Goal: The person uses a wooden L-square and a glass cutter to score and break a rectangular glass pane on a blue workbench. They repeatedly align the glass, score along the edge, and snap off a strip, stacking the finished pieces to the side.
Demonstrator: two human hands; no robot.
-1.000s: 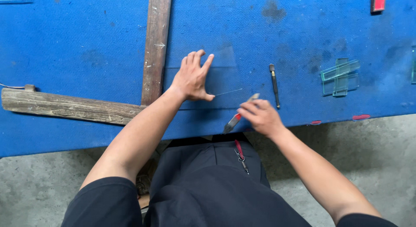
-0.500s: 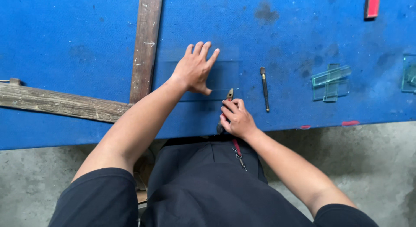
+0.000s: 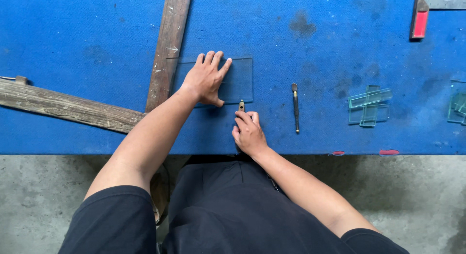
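Observation:
A clear rectangular glass sheet (image 3: 239,79) lies flat on the blue table (image 3: 73,50). My left hand (image 3: 206,79) presses down on it, fingers spread. My right hand (image 3: 248,132) grips a small tool, a glass cutter (image 3: 241,106), whose brass tip touches the near edge of the sheet. Most of that tool is hidden inside my fist. A second dark slim cutter (image 3: 295,107) lies loose on the table just right of my right hand.
A wooden T-square lies at the left, with one arm (image 3: 167,45) running up the table and the other (image 3: 68,106) running left. Several small glass offcuts (image 3: 369,106) are stacked at the right, more glass (image 3: 457,106) at the right edge. A red-handled square (image 3: 420,21) sits top right.
My right hand has moved left and up from the table's front edge, bringing the cutter's tip to the sheet's near edge. My left hand stayed pressed on the glass.

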